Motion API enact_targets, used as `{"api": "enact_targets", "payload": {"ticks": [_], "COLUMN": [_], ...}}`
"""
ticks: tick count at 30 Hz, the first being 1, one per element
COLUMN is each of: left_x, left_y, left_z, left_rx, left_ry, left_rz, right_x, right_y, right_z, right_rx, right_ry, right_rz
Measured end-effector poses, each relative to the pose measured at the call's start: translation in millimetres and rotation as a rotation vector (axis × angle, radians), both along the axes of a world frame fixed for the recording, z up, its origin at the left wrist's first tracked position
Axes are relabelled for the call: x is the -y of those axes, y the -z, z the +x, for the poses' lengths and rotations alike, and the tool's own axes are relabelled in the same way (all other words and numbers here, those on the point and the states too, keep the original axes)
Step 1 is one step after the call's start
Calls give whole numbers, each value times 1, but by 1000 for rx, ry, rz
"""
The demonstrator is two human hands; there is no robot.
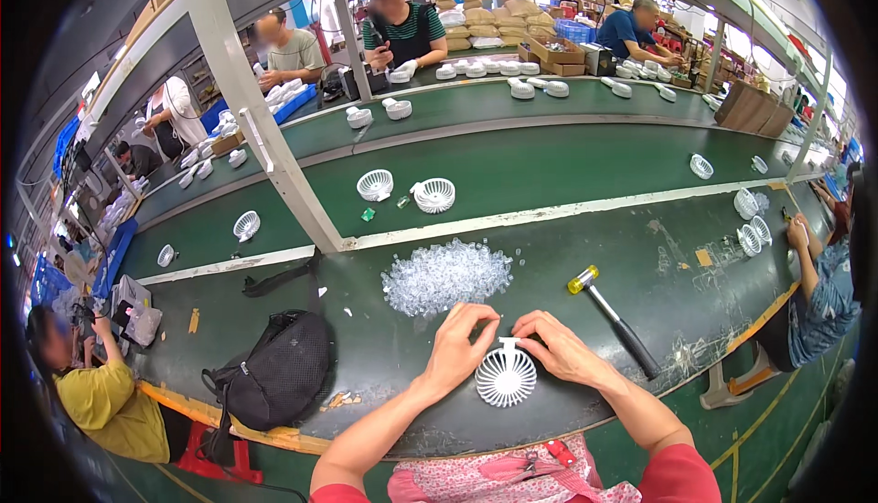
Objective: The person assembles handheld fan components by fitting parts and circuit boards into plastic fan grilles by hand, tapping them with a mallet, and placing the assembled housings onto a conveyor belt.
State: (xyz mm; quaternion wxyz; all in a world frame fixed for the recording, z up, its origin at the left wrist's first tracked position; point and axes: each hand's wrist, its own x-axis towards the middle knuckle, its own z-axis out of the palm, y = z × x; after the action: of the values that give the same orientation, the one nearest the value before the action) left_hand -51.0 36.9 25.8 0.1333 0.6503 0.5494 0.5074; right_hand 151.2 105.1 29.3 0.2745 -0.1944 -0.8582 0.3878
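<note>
In front of me on the dark worktable lies a white round fan housing (506,378) with radial slats, its short neck pointing away from me. My left hand (460,346) hovers just left of the neck, thumb and forefinger pinched together; whatever they hold is too small to make out. The bent fingers of my right hand (560,347) close on the neck from the right. Beyond my hands spreads a pile of small clear plastic pieces (446,276). To the right lies a hammer (615,320) with a yellow-capped head and black grip.
A black mesh backpack (279,370) sits on the table at left. Past a pale ledge, a green conveyor (549,174) carries white fan housings (433,195) and a small green part (368,215). A metal post (261,110) rises at left-centre. Co-workers sit at both sides and opposite.
</note>
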Motion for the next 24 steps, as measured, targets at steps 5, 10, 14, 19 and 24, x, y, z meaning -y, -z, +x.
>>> {"api": "enact_targets", "payload": {"ticks": [5,10,14,19,24], "left_x": [16,12,11,11,14], "left_y": [11,17,18,17,15], "left_z": [-10,-19,-26,-21,-15], "left_rx": [939,1305,1315,1290,1196], "left_ry": [134,211,199,167,118], "left_rz": [-390,-354,-349,-415,-429], "right_x": [1,-3,5,10,10], "right_y": [-16,-7,7,10,13], "right_z": [-20,-45,-52,-51,-48], "right_rx": [33,-139,-238,-256,-239], "right_ry": [14,101,168,181,213], "right_rz": [-215,-206,-241,-276,-295]}}
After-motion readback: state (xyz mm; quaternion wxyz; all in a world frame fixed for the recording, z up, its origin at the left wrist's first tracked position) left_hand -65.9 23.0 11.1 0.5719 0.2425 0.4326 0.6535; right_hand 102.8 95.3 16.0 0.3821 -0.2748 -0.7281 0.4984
